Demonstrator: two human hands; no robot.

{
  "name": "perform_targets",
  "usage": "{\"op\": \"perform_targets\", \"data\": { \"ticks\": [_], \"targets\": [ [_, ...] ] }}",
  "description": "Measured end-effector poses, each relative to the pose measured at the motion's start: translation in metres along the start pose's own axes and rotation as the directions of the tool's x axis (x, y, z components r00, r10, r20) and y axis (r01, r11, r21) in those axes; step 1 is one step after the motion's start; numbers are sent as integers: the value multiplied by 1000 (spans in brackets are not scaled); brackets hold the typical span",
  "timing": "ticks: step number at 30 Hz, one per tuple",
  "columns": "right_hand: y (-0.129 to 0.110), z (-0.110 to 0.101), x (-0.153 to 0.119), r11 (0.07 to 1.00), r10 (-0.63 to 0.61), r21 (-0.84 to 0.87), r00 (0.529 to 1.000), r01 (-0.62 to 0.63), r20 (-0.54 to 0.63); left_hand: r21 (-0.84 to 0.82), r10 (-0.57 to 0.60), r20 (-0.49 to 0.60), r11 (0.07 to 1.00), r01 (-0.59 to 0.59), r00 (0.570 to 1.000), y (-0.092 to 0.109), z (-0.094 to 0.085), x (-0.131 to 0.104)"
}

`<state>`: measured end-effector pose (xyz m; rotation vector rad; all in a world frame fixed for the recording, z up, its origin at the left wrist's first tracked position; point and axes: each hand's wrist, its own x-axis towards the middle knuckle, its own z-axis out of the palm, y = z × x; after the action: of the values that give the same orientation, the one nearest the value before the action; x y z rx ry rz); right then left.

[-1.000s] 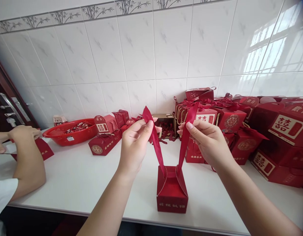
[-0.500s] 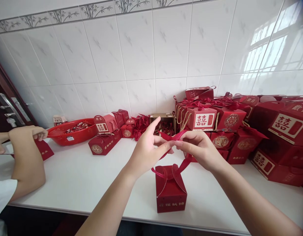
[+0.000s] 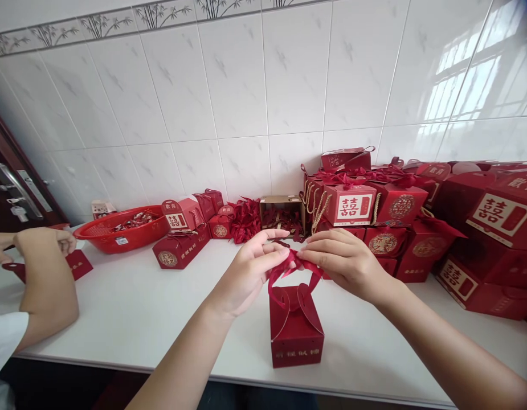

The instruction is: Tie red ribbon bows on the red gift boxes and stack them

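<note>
A small dark red box (image 3: 296, 336) with gold characters on its front stands upright on the white table, its curved top flaps folded together. Red ribbon (image 3: 317, 279) rises from both sides of its top and gathers in a loop or knot between my hands. My left hand (image 3: 257, 267) pinches the ribbon from the left, thumb against fingers. From the right, my right hand (image 3: 346, 262) closes on the same ribbon, its fingertips nearly meeting those of my left hand. Exactly how the ribbon crosses is partly hidden by the fingers.
Stacked red gift boxes (image 3: 400, 208) fill the right side. Along the wall are an open carton (image 3: 282, 200), a pile of red ribbons (image 3: 246, 219), more boxes (image 3: 182, 247) and a red basket (image 3: 103, 236) of wrapped pieces. At far left, another person's arm (image 3: 52, 285) is beside red card.
Both my hands have come slightly lower, and the ribbon is now bunched closer above the box. My left index finger has folded down from pointing up. The other person's hands have shifted slightly.
</note>
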<state>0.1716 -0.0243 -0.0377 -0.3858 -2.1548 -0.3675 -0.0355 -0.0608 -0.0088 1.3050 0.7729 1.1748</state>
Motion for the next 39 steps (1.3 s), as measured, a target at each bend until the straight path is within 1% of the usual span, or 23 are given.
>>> {"op": "perform_targets", "data": {
  "ticks": [2,3,4,5,7,8,9,12,15,17,19,20,21,22,24,25,26,29,31,33,35,38,39],
  "targets": [
    [-3,2,-1,999,21,-24,999,-21,-27,132,92,-39,987,-86,995,-3,5,-4],
    [-6,3,-2,999,49,-16,996,-50,-70,244,187,-67,955,-166,980,-4,6,-6],
    [-9,4,-3,995,97,0,987,-98,-130,369,306,-90,894,-253,948,-6,6,-7],
    [-12,4,-6,986,167,18,967,-167,-191,491,422,-99,808,-325,901,-8,3,-9],
    [-18,2,-15,938,340,40,899,-343,-275,681,583,-96,630,-374,807,-12,-8,-13],
    [-20,0,-23,899,427,34,856,-437,-292,744,618,-98,566,-355,780,-14,-18,-16],
    [-21,-4,-33,853,502,15,813,-522,-295,794,626,-107,521,-312,772,-16,-30,-19],
    [-19,-15,-74,710,664,-69,699,-701,-267,898,597,-153,417,-141,788,-29,-76,-34],
    [-12,-24,-122,596,766,-151,615,-788,-186,940,445,-190,341,30,875,-55,-120,-54],
    [-8,-24,-148,547,826,-177,562,-818,-46,929,333,-217,359,89,918,-74,-139,-66],
    [-6,-22,-163,519,855,-182,502,-835,129,910,233,-234,394,128,944,-89,-145,-73],
    [-6,-19,-166,506,860,-184,476,-843,182,901,201,-239,410,140,950,-95,-144,-73],
    [-6,-17,-165,494,866,-187,461,-849,196,894,185,-240,426,142,953,-98,-140,-72],
    [-7,-14,-162,485,872,-185,458,-854,174,885,182,-237,445,135,954,-99,-133,-70],
    [-10,-8,-149,486,874,-148,476,-861,103,850,185,-233,516,107,955,-99,-115,-62],
    [-12,-4,-141,499,866,-112,491,-859,96,816,176,-232,570,93,957,-99,-105,-58],
    [-14,0,-132,514,855,-69,505,-855,121,770,152,-236,632,89,960,-99,-94,-53],
    [-23,18,-107,535,801,67,531,-842,277,604,37,-226,789,111,973,-101,-66,-43],
    [-28,32,-94,530,760,147,544,-835,356,526,-33,-211,839,142,977,-105,-53,-39],
    [-33,43,-84,499,733,220,543,-838,409,480,-85,-211,859,179,974,-107,-46,-36],
    [-36,52,-77,416,732,284,503,-864,459,449,-126,-208,869,210,970,-106,-43,-35],
    [-38,60,-73,205,742,380,396,-902,540,423,-159,-178,879,221,971,-104,-42,-34],
    [-38,62,-74,149,740,406,374,-901,559,433,-156,-164,876,213,974,-103,-43,-35]
  ]
}}
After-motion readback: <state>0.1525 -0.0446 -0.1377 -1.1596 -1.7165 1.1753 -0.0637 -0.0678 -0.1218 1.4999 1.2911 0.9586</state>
